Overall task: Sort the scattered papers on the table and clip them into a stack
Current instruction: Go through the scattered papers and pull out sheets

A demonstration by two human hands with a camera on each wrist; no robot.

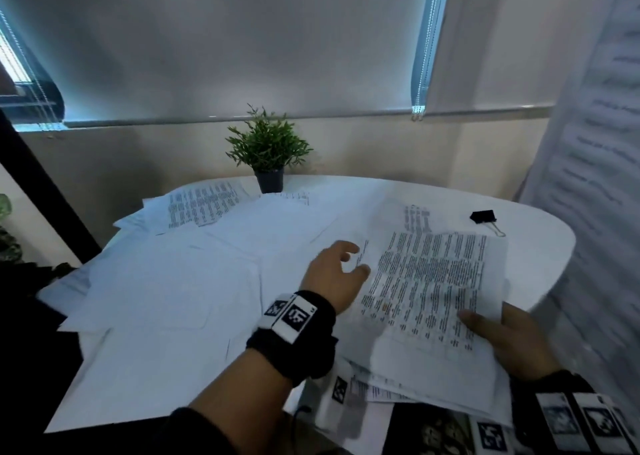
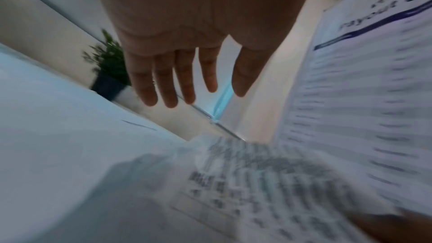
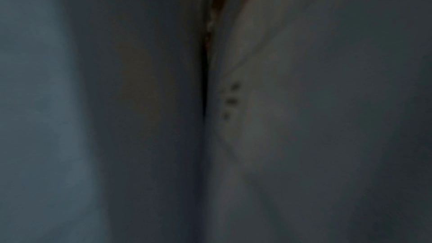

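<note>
My right grip (image 1: 512, 336) pinches a sheaf (image 1: 429, 302) of printed sheets at its near right corner, thumb on top and the other fingers hidden beneath. The sheaf fans up and away from that pinch toward the worktop (image 1: 540, 264), its far end sagging onto the sheets below. My left grip (image 1: 332, 278) hangs open just left of the sheaf, fingers (image 2: 163, 84) spread and relaxed, holding nothing, near the sheaf's left edge; I cannot tell whether it touches the paper.

The rest of the papers (image 1: 180, 281) lie loose and overlapping across the worktop, left of and beyond my left grip, mostly blank side up. The clip (image 1: 483, 217) sits on the worktop beyond the far right corner of the sheaf, well apart from either grip. A plant (image 1: 268, 149) stands past the papers at the back.

The sheets, I judge, are light, limp and slick on each other: held by one corner they droop and slide out of line, so the sheaf wants a second hold on the opposite edge, then a tap on the worktop to square it. Flat sheets are hard to lift from the middle; I would drag each by an edge or corner until it overhangs another and pinch it there. The clip belongs on a squared edge, and its spring will likely need a firm squeeze.

The right wrist view is dark and shows only blurred paper.
</note>
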